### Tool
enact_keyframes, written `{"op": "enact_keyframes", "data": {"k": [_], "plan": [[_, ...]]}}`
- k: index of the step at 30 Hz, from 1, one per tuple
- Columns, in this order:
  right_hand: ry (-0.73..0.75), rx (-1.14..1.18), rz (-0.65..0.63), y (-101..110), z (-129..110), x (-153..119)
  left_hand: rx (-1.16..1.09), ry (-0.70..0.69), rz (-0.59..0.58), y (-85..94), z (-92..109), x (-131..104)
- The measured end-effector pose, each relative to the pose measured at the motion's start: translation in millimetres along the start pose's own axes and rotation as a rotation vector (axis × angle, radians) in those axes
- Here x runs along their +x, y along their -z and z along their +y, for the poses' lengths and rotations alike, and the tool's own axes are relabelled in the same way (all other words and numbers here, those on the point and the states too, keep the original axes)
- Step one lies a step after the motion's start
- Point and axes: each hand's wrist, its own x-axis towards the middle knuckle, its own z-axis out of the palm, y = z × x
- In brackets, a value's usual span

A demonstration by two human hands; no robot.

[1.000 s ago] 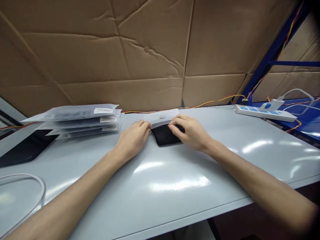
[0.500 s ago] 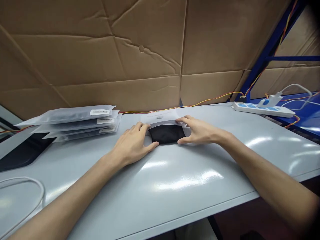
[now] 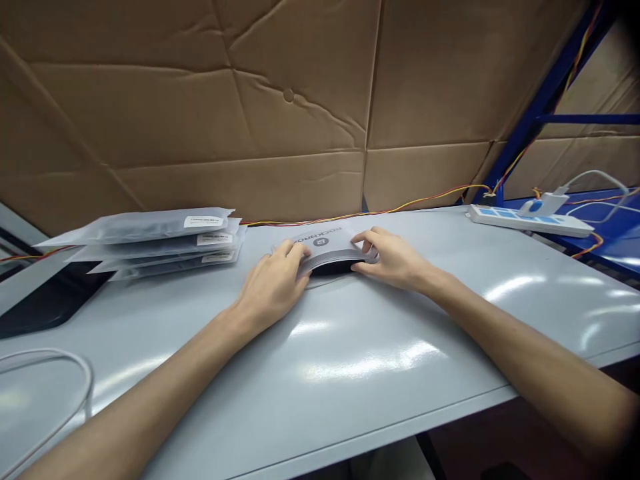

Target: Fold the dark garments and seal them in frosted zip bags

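Observation:
A frosted plastic bag with dark lettering and a round logo lies on the grey table, bowed along its near edge. Below that edge a strip of black fabric shows; how far it reaches into the bag is hidden. My left hand grips the bag's left side, fingers on top and thumb at the near edge. On the opposite side my right hand pinches the bag between thumb and fingers.
Several frosted bags with white labels are stacked at the left, beside a black flat object. A power strip with a plugged-in charger sits at the back right. Cardboard stands behind the table; a white cable loops at left.
The bag's printed face has tipped forward over the black fabric, leaving only a narrow dark strip. Both hands have drawn slightly closer together, still at its sides.

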Motion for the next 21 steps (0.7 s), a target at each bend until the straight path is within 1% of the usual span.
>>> {"op": "enact_keyframes", "data": {"k": [3,6,10,15,17,21], "plan": [[-0.005,-0.021,0.036,-1,3,2,-0.035,-0.036,-0.013,1.2,-1,0],[-0.025,-0.055,0.068,-2,6,3,-0.08,-0.093,-0.049,3.0,-3,-1],[-0.049,-0.098,0.092,0,10,4,-0.112,-0.173,-0.068,7.4,-7,-1],[-0.081,-0.117,0.091,3,17,4,-0.133,-0.295,-0.157,15.1,-13,-5],[-0.082,-0.116,0.087,3,21,4,-0.142,-0.315,-0.177,17.0,-14,-6],[-0.053,-0.117,0.075,1,27,4,-0.115,-0.308,-0.172,17.8,-15,-5]]}}
